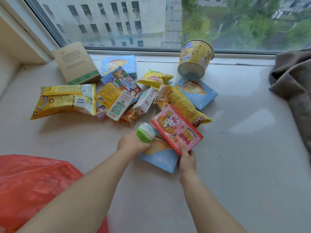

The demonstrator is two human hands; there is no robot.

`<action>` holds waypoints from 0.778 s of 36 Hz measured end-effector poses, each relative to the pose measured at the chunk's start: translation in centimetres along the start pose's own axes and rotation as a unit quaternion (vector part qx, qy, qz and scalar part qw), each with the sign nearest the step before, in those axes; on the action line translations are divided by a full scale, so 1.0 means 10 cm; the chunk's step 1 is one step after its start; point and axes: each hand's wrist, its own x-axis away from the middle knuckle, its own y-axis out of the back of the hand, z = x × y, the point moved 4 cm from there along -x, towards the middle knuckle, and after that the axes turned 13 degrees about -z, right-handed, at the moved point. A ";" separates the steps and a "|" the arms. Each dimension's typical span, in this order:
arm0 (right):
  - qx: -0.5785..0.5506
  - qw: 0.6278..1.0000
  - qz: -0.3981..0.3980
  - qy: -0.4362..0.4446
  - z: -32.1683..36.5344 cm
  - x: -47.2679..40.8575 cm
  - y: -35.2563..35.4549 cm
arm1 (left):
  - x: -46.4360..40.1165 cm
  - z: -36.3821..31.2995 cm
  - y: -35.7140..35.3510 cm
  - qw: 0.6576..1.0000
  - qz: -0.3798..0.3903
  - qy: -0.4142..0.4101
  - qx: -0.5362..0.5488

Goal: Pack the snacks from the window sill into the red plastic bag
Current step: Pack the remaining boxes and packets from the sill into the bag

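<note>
Snacks (127, 98) heaped in the middle of the window sill (244, 148), toward the glass edge; nearly all unpacked yet. Red plastic bag (33, 187) slumped at the near left corner, contents not visible, so impossible to say whether anything is inside. By the look of it, early in the job: most of the pile left to move.

Left hand (133, 142) clenched round a small green-and-white tub (146, 134), lifted just above a blue box (159, 158) lying at the near edge of the pile. Right hand (187, 158) pinching the near corner of a pink box (176, 129), thumb on top, fingers underneath, box tilted up off the blue one. Both forearms stretched forward from the near edge, converging on the pile.

Left to pack: big yellow bag (65, 100) on the left, two milk cartons (120, 105) mid-pile, chips packet (154, 79), noodle cup (196, 58) on its side by the window, more blue boxes, brown carton (75, 63) leaning at the far left corner.

Grey cloth (292, 81) bunched at the right edge.
</note>
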 end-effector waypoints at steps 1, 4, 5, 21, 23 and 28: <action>0.008 1.000 0.003 0.001 -0.01 0.01 0.03 | 0.05 0.02 -0.01 1.000 0.025 0.005 0.010; 0.038 0.999 0.025 -0.004 -0.02 0.03 0.10 | 0.20 0.10 -0.02 0.993 0.076 0.020 0.083; 0.040 0.998 0.036 -0.012 -0.03 0.04 0.11 | 0.25 0.12 -0.02 0.988 0.089 0.029 0.121; 0.047 0.995 0.088 -0.008 0.06 0.39 0.56 | 1.03 0.32 -0.09 0.884 0.253 0.127 0.371; 0.030 0.995 0.093 -0.008 0.16 0.55 0.60 | 1.13 0.30 -0.02 0.874 0.236 0.129 0.405; -0.008 0.995 0.098 -0.007 0.30 0.83 0.68 | 1.45 0.16 0.21 0.877 0.238 0.091 0.407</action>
